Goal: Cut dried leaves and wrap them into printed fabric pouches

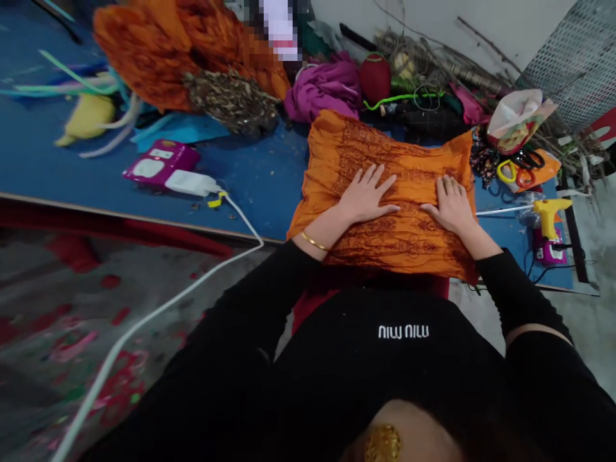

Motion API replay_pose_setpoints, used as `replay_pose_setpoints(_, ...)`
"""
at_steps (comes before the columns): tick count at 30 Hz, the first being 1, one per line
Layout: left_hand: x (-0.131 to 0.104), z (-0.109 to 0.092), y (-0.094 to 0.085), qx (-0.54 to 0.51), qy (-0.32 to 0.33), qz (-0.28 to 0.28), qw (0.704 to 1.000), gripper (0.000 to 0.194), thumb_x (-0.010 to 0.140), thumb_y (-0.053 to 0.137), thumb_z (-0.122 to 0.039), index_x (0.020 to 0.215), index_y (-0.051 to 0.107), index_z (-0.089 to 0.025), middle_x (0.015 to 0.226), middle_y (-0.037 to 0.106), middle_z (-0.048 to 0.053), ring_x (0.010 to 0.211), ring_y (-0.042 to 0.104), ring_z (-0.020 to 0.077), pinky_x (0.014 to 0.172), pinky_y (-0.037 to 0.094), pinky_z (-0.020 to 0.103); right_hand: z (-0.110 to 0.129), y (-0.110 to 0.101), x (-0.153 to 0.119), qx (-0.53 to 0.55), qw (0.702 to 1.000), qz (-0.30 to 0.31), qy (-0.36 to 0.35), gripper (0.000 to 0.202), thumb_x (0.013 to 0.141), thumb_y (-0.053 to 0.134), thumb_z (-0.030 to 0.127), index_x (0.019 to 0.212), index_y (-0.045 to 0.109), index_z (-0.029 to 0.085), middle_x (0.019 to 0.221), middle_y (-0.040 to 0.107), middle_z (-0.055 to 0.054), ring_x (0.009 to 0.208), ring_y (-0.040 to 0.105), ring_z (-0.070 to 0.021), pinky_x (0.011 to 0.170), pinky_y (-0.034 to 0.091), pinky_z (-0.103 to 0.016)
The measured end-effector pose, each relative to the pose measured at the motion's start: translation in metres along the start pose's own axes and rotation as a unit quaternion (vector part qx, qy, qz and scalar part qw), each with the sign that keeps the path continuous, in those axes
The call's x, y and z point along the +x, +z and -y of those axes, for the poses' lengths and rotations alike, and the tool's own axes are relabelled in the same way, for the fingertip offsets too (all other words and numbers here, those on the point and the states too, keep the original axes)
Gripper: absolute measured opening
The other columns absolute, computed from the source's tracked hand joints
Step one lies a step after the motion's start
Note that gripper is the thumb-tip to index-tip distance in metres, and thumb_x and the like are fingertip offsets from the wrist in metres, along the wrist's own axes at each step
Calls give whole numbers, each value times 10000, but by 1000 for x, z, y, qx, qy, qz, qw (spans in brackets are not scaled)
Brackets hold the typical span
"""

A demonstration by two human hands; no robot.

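Note:
An orange patterned cloth [370, 240] lies spread at the front edge of the blue table, its surface wrinkled and its near edge hanging slightly over. My left hand [366, 196] rests flat on it left of the middle, fingers spread. Toward the cloth's right side, my right hand [453, 205] also lies flat, fingers stretched forward. Neither hand grips the fabric. To the right of the cloth are a yellow glue gun [550, 215] and scissors with black handles [529, 158].
On the blue table [250, 192] sit a purple power strip [163, 163] with a white cable, an orange cloth heap [149, 58], a brown dried bundle [233, 102] and a bunched purple cloth [327, 90]. Twigs [457, 70] pile up at the back right.

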State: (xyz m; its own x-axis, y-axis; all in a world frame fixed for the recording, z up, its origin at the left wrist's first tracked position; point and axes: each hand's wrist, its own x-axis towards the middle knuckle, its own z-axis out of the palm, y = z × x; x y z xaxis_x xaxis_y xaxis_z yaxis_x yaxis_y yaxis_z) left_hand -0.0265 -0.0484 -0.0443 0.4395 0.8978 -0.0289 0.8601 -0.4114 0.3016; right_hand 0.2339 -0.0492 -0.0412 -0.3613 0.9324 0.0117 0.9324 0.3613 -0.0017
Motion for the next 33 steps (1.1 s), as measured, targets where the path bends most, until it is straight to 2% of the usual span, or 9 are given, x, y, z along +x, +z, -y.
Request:
replay_pose_setpoints(5, -19, 14, 9, 22, 3, 14, 1000, 901, 986, 352, -768, 1693, 243, -220, 1782, 96, 141, 1655, 77, 374, 1332, 80, 570, -41, -13, -40, -79, 975, -50, 203, 832, 1008, 412, 582, 1465, 435, -113, 1521, 452, -428, 1452, 413, -505, 1151, 311, -648)
replay_pose_setpoints(10, -6, 25, -11, -45, 14, 18, 999, 902, 973, 430, -747, 1652, 348, -159, 1743, 243, 189, 1625, 226, 374, 1317, 199, 533, -49, -53, -39, -36, 984, -148, 89, 563, 987, 512, 447, 1431, 550, 103, 1477, 567, -280, 1425, 462, -437, 1144, 362, -638)
replay_pose_setpoints(13, 21, 51, -33, -119, -3, -101, 988, 720, 1012, 435, -632, 1549, 513, -158, 1604, 518, 158, 1495, 477, 314, 1260, 336, 438, -53, -62, -6, 57, 988, -141, -9, 408, 999, 505, 455, 1268, 684, 205, 1295, 692, -177, 1244, 612, -360, 1063, 484, -537)
replay_pose_setpoints(15, 47, 72, -45, -120, -34, -194, 973, 578, 990, 510, -557, 1436, 628, -208, 1513, 618, 110, 1443, 519, 308, 1241, 338, 451, -55, -59, 30, 97, 987, -121, -31, 367, 1011, 484, 447, 1190, 725, 236, 1188, 730, -137, 1102, 666, -321, 972, 536, -485)
replay_pose_setpoints(21, 97, 100, -59, -104, -60, -190, 974, 312, 874, 623, -441, 1050, 776, -233, 1110, 774, 76, 1333, 535, 291, 1239, 271, 514, -48, -36, 134, 23, 994, -105, -17, 336, 1008, 458, 318, 1085, 755, 180, 1114, 719, -156, 1104, 627, -327, 951, 519, -507)
replay_pose_setpoints(24, 80, 89, -68, -80, -7, -199, 977, 202, 873, 624, -386, 888, 783, -263, 1011, 759, 97, 1279, 566, 324, 1235, 271, 549, -43, -28, 148, 2, 996, -84, -37, 323, 1002, 436, 259, 1024, 736, 142, 1155, 689, -193, 1156, 590, -352, 980, 487, -563)
replay_pose_setpoints(27, 43, 74, -77, -39, 68, -191, 979, 247, 914, 596, -395, 872, 777, -233, 1006, 756, 100, 1177, 625, 316, 1184, 334, 556, -43, -27, 135, -15, 993, -88, -81, 314, 993, 408, 229, 1019, 710, 146, 1200, 680, -190, 1188, 578, -353, 1030, 451, -584)
replay_pose_setpoints(30, 3, 65, -77, -74, 134, -103, 983, 309, 961, 539, -437, 919, 767, -231, 913, 765, 71, 976, 691, 257, 1019, 477, 449, -47, -30, 109, 3, 988, -105, -109, 323, 1008, 379, 267, 1086, 680, 179, 1201, 698, -169, 1215, 587, -333, 1107, 407, -577)
replay_pose_setpoints(33, -25, 61, -70, -107, 116, -55, 986, 328, 988, 497, -451, 973, 765, -263, 874, 782, 49, 845, 719, 216, 797, 500, 321, -51, -36, 85, 49, 984, -97, -138, 277, 983, 406, 268, 1083, 658, 208, 1265, 701, -156, 1275, 590, -326, 1160, 369, -578)
